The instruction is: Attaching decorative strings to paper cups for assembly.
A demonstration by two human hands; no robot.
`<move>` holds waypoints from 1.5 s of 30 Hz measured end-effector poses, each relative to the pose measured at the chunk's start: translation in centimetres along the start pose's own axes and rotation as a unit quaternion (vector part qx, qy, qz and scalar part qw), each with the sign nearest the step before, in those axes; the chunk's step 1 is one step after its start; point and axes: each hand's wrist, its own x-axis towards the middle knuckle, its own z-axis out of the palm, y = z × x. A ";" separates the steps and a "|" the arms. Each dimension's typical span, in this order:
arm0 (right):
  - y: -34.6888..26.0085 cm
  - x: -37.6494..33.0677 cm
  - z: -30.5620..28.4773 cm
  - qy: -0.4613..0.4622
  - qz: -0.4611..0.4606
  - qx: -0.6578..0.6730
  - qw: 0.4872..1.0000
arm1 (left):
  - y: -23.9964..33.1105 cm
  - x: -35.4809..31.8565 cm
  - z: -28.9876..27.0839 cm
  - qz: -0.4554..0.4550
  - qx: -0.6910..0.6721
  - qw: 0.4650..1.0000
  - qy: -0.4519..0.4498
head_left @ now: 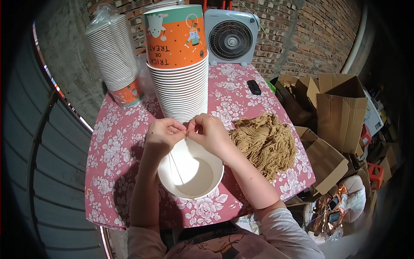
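Observation:
A white paper bucket stands on the table with its open mouth toward me. Over its far rim, my left hand and my right hand meet, thumbs and fingertips pinched close together. Between them is a bit of tan cord, partly hidden by the fingers. A thin strand of cord runs from there across the inside of the bucket; a short tan piece shows at the near rim. Beside my right forearm lies a heap of tan cords.
Behind the hands rises a tall stack of paper buckets, the top one orange. Another stack in clear plastic leans at the back left. A grey box fan and small black object are on the flowered tablecloth. Cardboard boxes crowd the right.

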 end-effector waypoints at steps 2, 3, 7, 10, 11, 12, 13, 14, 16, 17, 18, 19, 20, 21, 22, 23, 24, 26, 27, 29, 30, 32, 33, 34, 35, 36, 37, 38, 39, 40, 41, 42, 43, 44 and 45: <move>0.2 -0.1 0.1 0.003 -0.012 -0.022 1.000 | 0.5 -0.3 0.2 -0.004 0.002 1.000 0.007; 0.3 -0.1 0.1 0.003 -0.012 -0.023 1.000 | 0.7 -0.4 0.4 -0.009 0.003 1.000 0.013; 0.4 -0.2 0.3 0.000 -0.005 -0.048 0.999 | 1.4 -0.6 0.6 0.002 0.028 0.999 0.029; 0.4 -0.2 0.3 0.003 -0.012 -0.052 0.999 | 1.4 -0.7 0.5 0.014 0.037 0.999 0.033; 0.3 -0.2 0.3 0.000 -0.013 -0.050 0.999 | 1.7 -0.8 0.4 0.013 0.034 0.999 0.028; 0.3 -0.1 0.2 0.000 -0.013 -0.050 0.999 | 1.9 -0.8 0.4 0.012 0.031 0.999 0.023; 0.3 -0.1 0.2 -0.015 -0.006 -0.042 0.999 | 1.8 -0.8 0.3 0.012 0.031 0.999 0.024; 0.3 -0.1 0.2 -0.029 0.001 -0.035 0.999 | 1.7 -0.7 0.0 -0.014 -0.007 1.000 0.010; 0.5 0.1 0.2 -0.052 0.008 0.000 0.999 | 1.5 -0.7 -0.6 -0.039 -0.044 0.998 -0.003; 0.7 0.2 0.3 -0.074 0.014 0.034 0.997 | 1.4 -0.7 -0.9 -0.050 -0.026 0.998 -0.012; 1.0 0.3 0.4 -0.074 0.014 0.033 0.997 | 1.4 -0.6 -1.1 -0.060 -0.010 0.998 -0.022; 1.4 0.4 0.6 -0.086 0.019 0.071 0.994 | 1.4 -0.7 -1.1 -0.060 -0.010 0.998 -0.022; 1.8 0.5 0.7 -0.098 0.024 0.108 0.989 | 1.5 -0.7 -1.1 -0.063 -0.017 0.997 -0.027; 2.2 0.5 0.7 -0.098 0.024 0.107 0.989 | 1.6 -0.7 -1.1 -0.066 -0.024 0.997 -0.033; 2.5 0.6 0.7 -0.108 0.025 0.128 0.986 | 1.8 -0.8 -1.1 -0.066 -0.024 0.997 -0.033; 2.8 0.6 0.7 -0.118 0.026 0.149 0.981 | 2.1 -0.9 -1.2 -0.071 -0.002 0.997 -0.033; 2.7 0.6 0.7 -0.119 0.026 0.150 0.981 | 2.3 -1.0 -1.3 -0.077 0.021 0.996 -0.030; 2.5 0.7 0.7 -0.141 0.052 0.190 0.970 | 2.1 -1.2 -1.5 -0.078 0.022 0.996 -0.023; 2.4 0.7 0.7 -0.142 0.052 0.191 0.970 | 2.0 -1.3 -1.6 -0.078 0.024 0.996 -0.017; 2.3 0.8 0.8 -0.149 0.055 0.228 0.961 | 2.1 -1.5 -1.9 -0.066 0.055 0.996 -0.015; 2.4 0.8 0.7 -0.148 0.055 0.227 0.961 | 2.0 -1.4 -1.8 -0.052 0.084 0.995 -0.015; 2.7 0.7 0.7 -0.148 0.060 0.237 0.958 | 2.3 -1.3 -1.6 -0.045 0.095 0.994 -0.024; 2.6 0.7 0.7 -0.149 0.059 0.237 0.958 | 2.4 -1.4 -1.6 -0.039 0.109 0.993 -0.030; 2.5 0.8 0.7 -0.147 0.055 0.234 0.960 | 2.2 -1.4 -1.7 -0.039 0.109 0.993 -0.029; 2.3 0.8 0.7 -0.145 0.051 0.231 0.961 | 1.7 -1.3 -1.8 -0.037 0.101 0.994 -0.031; 2.3 0.8 0.7 -0.144 0.051 0.231 0.961 | 1.6 -1.2 -1.8 -0.035 0.093 0.995 -0.034; 2.2 0.8 0.7 -0.136 0.043 0.217 0.966 | 1.6 -1.2 -1.8 -0.035 0.093 0.994 -0.034; 2.2 0.8 0.7 -0.127 0.035 0.203 0.970 | 1.7 -1.2 -1.7 -0.057 0.076 0.995 -0.029; 2.2 0.8 0.6 -0.126 0.036 0.203 0.970 | 1.9 -1.2 -1.6 -0.078 0.060 0.995 -0.023; 2.3 0.8 0.5 -0.131 0.029 0.177 0.975 | 2.0 -1.2 -1.5 -0.078 0.060 0.995 -0.024; 2.4 0.7 0.3 -0.135 0.023 0.150 0.979 | 2.0 -1.2 -1.5 -0.088 0.035 0.995 -0.023; 2.2 0.8 0.3 -0.135 0.023 0.151 0.979 | 2.1 -1.2 -1.5 -0.099 0.010 0.995 -0.020; 1.9 0.7 0.2 -0.131 0.013 0.134 0.982 | 2.0 -1.2 -1.6 -0.100 0.011 0.995 -0.020; 1.6 0.7 0.1 -0.126 0.003 0.118 0.985 | 1.7 -1.2 -1.7 -0.096 0.007 0.995 -0.021; 1.6 0.7 0.1 -0.125 0.003 0.117 0.985 | 1.5 -1.1 -1.7 -0.093 0.003 0.995 -0.023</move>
